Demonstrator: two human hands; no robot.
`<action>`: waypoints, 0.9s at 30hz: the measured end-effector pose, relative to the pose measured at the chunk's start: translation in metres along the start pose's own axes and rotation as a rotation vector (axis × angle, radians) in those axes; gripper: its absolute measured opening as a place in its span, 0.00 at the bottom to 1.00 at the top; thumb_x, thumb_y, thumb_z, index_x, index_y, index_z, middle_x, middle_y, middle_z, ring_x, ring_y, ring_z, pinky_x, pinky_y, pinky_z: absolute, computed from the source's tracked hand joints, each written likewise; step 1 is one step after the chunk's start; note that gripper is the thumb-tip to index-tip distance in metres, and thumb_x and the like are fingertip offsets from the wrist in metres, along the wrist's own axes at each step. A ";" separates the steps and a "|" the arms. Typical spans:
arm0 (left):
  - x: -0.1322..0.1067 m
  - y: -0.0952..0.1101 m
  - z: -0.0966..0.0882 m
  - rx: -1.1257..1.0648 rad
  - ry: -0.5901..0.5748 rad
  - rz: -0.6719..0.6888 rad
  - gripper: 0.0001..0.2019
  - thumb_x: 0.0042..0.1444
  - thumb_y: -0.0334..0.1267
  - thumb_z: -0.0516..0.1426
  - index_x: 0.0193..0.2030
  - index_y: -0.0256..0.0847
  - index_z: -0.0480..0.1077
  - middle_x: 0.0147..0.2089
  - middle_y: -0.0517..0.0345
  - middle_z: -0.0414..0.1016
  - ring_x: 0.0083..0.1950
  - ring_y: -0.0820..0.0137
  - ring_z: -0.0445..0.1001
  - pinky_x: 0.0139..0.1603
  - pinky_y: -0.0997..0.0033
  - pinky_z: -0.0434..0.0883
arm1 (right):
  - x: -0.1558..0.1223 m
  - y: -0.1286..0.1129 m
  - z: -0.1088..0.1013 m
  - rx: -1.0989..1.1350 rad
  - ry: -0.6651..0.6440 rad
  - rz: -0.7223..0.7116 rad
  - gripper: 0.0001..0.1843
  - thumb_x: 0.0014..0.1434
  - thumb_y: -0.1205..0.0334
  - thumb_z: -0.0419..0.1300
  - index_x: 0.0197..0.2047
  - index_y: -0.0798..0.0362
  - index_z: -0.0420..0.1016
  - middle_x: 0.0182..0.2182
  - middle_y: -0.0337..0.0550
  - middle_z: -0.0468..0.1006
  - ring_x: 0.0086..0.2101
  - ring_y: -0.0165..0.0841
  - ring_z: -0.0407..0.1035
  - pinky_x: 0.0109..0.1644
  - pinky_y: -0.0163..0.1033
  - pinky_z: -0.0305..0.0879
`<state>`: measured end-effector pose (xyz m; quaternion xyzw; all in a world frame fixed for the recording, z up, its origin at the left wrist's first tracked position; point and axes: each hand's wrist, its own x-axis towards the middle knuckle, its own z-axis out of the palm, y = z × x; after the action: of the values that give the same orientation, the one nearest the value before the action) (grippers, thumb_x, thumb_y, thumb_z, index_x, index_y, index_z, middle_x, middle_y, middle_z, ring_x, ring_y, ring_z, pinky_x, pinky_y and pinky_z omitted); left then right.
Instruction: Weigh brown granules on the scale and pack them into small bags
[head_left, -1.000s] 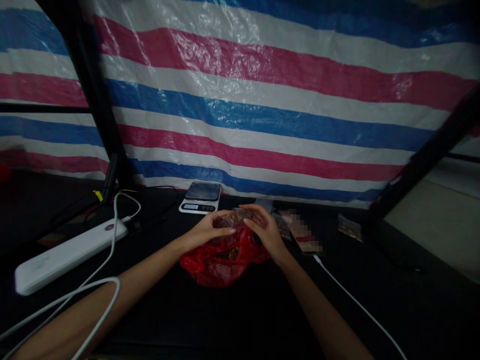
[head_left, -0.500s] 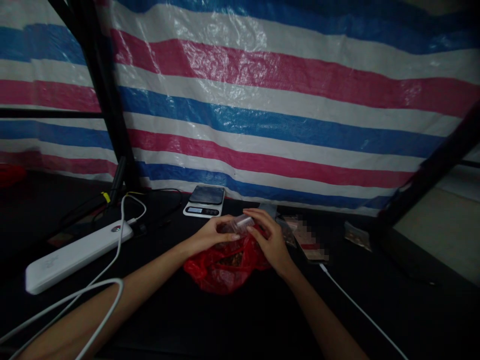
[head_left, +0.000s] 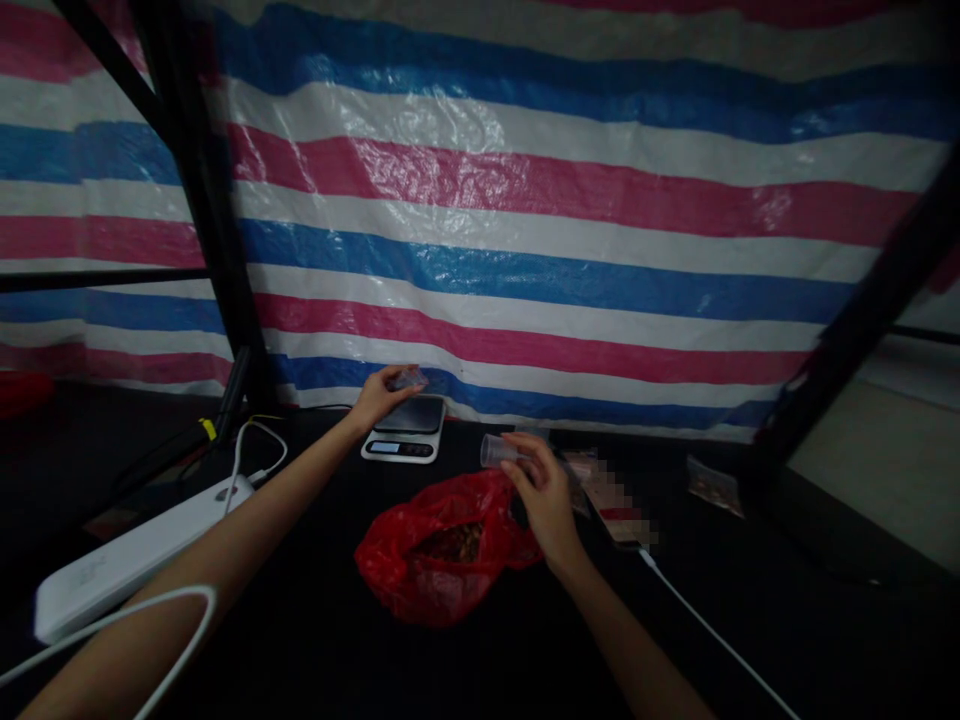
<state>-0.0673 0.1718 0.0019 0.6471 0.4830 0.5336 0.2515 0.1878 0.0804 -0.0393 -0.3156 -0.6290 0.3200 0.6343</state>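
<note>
My left hand (head_left: 381, 397) is closed on a small clear plastic bag (head_left: 409, 379), held just above the kitchen scale (head_left: 403, 446) with its dark top plate and lit display. Between the thumb and fingers of my right hand (head_left: 541, 480) is a clear plastic cup (head_left: 493, 451), tipped on its side, its wide end facing left. Below the cup lies an open red plastic bag (head_left: 442, 590), with small brown pieces (head_left: 466, 543) inside whose kind I cannot make out.
A long white power bank (head_left: 135, 570) with white cables lies at the left. Right of my hand are a phone (head_left: 611, 500) on a white cable (head_left: 716, 625) and a filled clear packet (head_left: 715, 487). Striped sheeting (head_left: 525, 240) hangs behind the black table.
My hands have parted. The left has moved up and left from the cup to above the scale with the clear bag; the right keeps the cup, above the red bag.
</note>
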 end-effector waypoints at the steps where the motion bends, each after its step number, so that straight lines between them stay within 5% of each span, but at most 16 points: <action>1: 0.010 -0.009 -0.002 0.067 -0.014 0.003 0.33 0.36 0.51 0.62 0.48 0.33 0.68 0.42 0.48 0.74 0.43 0.60 0.71 0.45 0.64 0.65 | -0.002 0.001 0.002 -0.010 -0.016 -0.001 0.11 0.50 0.64 0.59 0.39 0.49 0.71 0.41 0.43 0.70 0.44 0.35 0.64 0.44 0.40 0.64; 4: 0.030 -0.035 -0.001 0.225 -0.090 -0.028 0.33 0.32 0.52 0.63 0.45 0.32 0.69 0.43 0.46 0.73 0.45 0.56 0.69 0.47 0.61 0.63 | -0.006 0.002 0.007 -0.030 -0.069 -0.003 0.11 0.50 0.64 0.59 0.40 0.49 0.71 0.41 0.43 0.70 0.44 0.35 0.65 0.44 0.40 0.65; 8: 0.027 -0.050 0.012 0.404 -0.123 0.072 0.37 0.35 0.52 0.61 0.52 0.34 0.63 0.54 0.44 0.65 0.56 0.54 0.60 0.55 0.59 0.56 | -0.008 0.001 0.010 -0.025 -0.099 0.004 0.11 0.49 0.63 0.60 0.39 0.49 0.71 0.40 0.42 0.71 0.43 0.35 0.65 0.43 0.39 0.66; 11: 0.002 -0.030 0.021 0.540 -0.073 0.212 0.32 0.46 0.53 0.54 0.56 0.36 0.58 0.56 0.45 0.62 0.57 0.57 0.58 0.57 0.57 0.53 | -0.009 -0.003 0.011 -0.017 -0.101 0.009 0.11 0.48 0.63 0.60 0.39 0.48 0.72 0.40 0.42 0.71 0.43 0.35 0.66 0.43 0.39 0.66; 16: -0.073 0.025 0.019 0.615 -0.556 0.243 0.20 0.53 0.52 0.49 0.48 0.45 0.67 0.52 0.54 0.67 0.54 0.61 0.63 0.55 0.65 0.55 | -0.009 -0.006 0.011 0.027 -0.131 0.012 0.12 0.49 0.63 0.60 0.39 0.48 0.71 0.41 0.41 0.70 0.44 0.34 0.65 0.44 0.38 0.65; 18: -0.101 0.035 0.019 0.671 -0.628 0.196 0.21 0.52 0.53 0.49 0.48 0.46 0.67 0.52 0.53 0.67 0.52 0.61 0.64 0.53 0.65 0.57 | -0.009 -0.004 0.012 0.053 -0.139 0.024 0.12 0.49 0.63 0.59 0.40 0.48 0.70 0.42 0.41 0.70 0.45 0.34 0.65 0.45 0.38 0.65; 23: -0.128 0.028 0.025 0.712 -0.593 0.109 0.15 0.52 0.47 0.52 0.43 0.44 0.69 0.46 0.54 0.69 0.47 0.63 0.68 0.46 0.69 0.61 | -0.010 0.002 0.011 0.092 -0.219 0.077 0.15 0.50 0.64 0.58 0.43 0.47 0.66 0.44 0.41 0.70 0.45 0.32 0.65 0.49 0.40 0.62; 27: -0.123 0.019 0.030 0.620 -0.451 0.037 0.09 0.54 0.41 0.50 0.37 0.43 0.68 0.37 0.57 0.72 0.41 0.65 0.70 0.41 0.71 0.62 | -0.010 -0.010 0.008 0.042 -0.447 0.088 0.19 0.52 0.65 0.57 0.48 0.46 0.65 0.43 0.40 0.71 0.44 0.32 0.66 0.49 0.41 0.62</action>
<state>-0.0287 0.0595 -0.0466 0.8023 0.5420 0.2110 0.1343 0.1797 0.0663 -0.0376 -0.2505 -0.7328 0.4224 0.4711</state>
